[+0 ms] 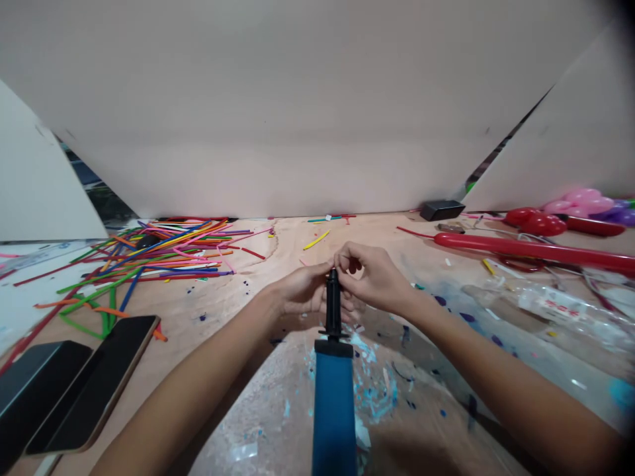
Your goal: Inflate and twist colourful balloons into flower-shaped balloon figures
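A balloon hand pump with a blue barrel (335, 410) and a black nozzle (333, 307) stands in front of me, its tip pointing away. My left hand (305, 289) is at the left of the nozzle tip, thumb reaching to the top and other fingers curled behind the nozzle. On the right side of the tip, my right hand (372, 274) is closed in a pinch, with its thumb and index finger meeting the left fingertips. Whatever lies between the fingertips is too small or hidden to make out.
Many uninflated modelling balloons (183, 248) lie in a pile at left. Nearer are a phone (99, 383) and a dark box (42, 390). A long inflated red balloon (526, 250), a clear plastic bag (570, 307) and a black block (441, 210) are at right. A pale wall (297, 119) borders the table.
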Tool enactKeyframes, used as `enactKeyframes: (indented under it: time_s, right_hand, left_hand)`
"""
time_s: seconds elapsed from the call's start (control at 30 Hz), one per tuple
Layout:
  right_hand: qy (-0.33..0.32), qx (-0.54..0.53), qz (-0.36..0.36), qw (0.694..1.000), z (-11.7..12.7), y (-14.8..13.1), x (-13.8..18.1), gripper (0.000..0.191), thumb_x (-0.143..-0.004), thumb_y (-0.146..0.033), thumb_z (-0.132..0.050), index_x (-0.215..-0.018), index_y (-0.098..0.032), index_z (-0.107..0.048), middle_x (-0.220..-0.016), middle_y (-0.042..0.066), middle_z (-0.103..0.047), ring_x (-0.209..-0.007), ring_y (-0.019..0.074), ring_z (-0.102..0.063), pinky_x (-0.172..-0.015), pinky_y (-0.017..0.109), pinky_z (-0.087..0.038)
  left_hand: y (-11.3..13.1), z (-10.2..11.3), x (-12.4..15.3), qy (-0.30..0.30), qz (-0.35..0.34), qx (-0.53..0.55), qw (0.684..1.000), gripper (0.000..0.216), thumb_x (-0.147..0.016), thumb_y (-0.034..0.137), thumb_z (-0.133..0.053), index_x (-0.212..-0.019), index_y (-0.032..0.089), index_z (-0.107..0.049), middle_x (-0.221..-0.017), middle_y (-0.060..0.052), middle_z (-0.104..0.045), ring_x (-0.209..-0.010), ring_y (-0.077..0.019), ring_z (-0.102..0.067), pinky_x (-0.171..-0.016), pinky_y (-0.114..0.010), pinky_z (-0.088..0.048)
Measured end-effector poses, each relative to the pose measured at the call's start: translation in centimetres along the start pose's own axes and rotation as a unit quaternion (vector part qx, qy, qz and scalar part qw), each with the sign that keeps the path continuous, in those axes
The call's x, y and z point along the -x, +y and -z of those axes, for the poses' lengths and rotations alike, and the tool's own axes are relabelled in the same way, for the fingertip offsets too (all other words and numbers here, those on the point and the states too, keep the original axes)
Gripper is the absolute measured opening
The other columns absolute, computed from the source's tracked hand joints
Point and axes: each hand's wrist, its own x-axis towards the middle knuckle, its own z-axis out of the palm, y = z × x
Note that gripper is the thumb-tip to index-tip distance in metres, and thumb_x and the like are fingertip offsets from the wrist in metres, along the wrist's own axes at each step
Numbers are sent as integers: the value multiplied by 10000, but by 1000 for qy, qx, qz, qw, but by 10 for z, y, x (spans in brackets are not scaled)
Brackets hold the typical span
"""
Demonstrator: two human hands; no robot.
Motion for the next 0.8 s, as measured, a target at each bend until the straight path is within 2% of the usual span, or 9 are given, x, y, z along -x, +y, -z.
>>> enactKeyframes:
  time_s: [0.1,0.2,0.27,0.33,0.37,0.43,0.53,0.63,0.8]
  right_hand:
    - [15,-26,-68,997,-11,18,-8,69,-739,-118,-558,-741,-177,-521,-670,-28,-539,-602,105,-478,-576,238,-381]
    - [84,-151,-131,976,-17,26,-18,196,-818,-313,-621,-939,-171,-557,-910,31,-607,-768,131,-580,-660,262,-471]
    - [67,-283,-175,941,-20,24,-22,389,-831,-468,-626,-1087,-197,-515,-1077,63,-591,-899,153,-612,-705,278,-518]
    - [-46,-408,-212,887,-25,18,-19,496,-834,-577,-591,-1151,-210,-486,-1096,82,-603,-895,168,-642,-667,277,-545]
    - [-104,-452,-225,857,-29,15,-16,510,-835,-598,-581,-1148,-206,-490,-1038,79,-627,-824,164,-657,-604,257,-541]
    - [-150,-502,-250,815,-39,10,-7,478,-821,-577,-616,-1087,-194,-508,-851,41,-645,-611,127,-627,-434,193,-463]
    - [-109,-547,-306,772,-54,6,8,374,-815,-504,-636,-983,-192,-517,-655,-17,-591,-410,88,-507,-296,166,-316]
    - [-116,-600,-366,702,-62,6,18,338,-855,-483,-569,-1003,-182,-524,-693,8,-629,-394,104,-514,-297,198,-363]
    - [-158,-659,-424,601,-68,12,23,383,-882,-511,-521,-1036,-160,-534,-804,51,-669,-527,146,-620,-417,249,-488]
  left_hand:
    - [-7,-1,-18,65,-18,106,992,360,-945,398,-428,-708,140,-509,-535,1,-498,-411,-87,-470,-429,-204,-422]
    - [33,-6,-7,151,-170,103,968,275,-969,314,-410,-750,168,-489,-508,64,-383,-331,-37,-272,-333,-148,-224]
    - [78,-4,12,201,-348,86,912,251,-976,347,-413,-796,197,-502,-512,71,-353,-345,-44,-280,-347,-152,-233]
    - [117,6,27,234,-524,110,811,270,-994,385,-364,-833,221,-505,-510,68,-340,-362,-54,-304,-364,-158,-249]
    - [130,13,32,248,-568,135,773,298,-1005,386,-321,-820,224,-491,-503,66,-342,-362,-58,-300,-363,-163,-245]
    - [139,30,31,265,-558,170,768,331,-1015,367,-284,-794,216,-477,-497,61,-361,-363,-60,-305,-365,-172,-248]
    - [119,53,20,240,-495,195,812,336,-1010,359,-323,-752,199,-466,-529,50,-431,-406,-54,-402,-430,-165,-347]
    - [91,66,10,218,-453,226,834,312,-1004,327,-360,-749,186,-472,-593,34,-511,-479,-53,-496,-544,-179,-452]
    - [76,65,4,187,-434,224,852,309,-1013,309,-327,-814,176,-522,-553,46,-443,-415,-43,-393,-413,-142,-331]
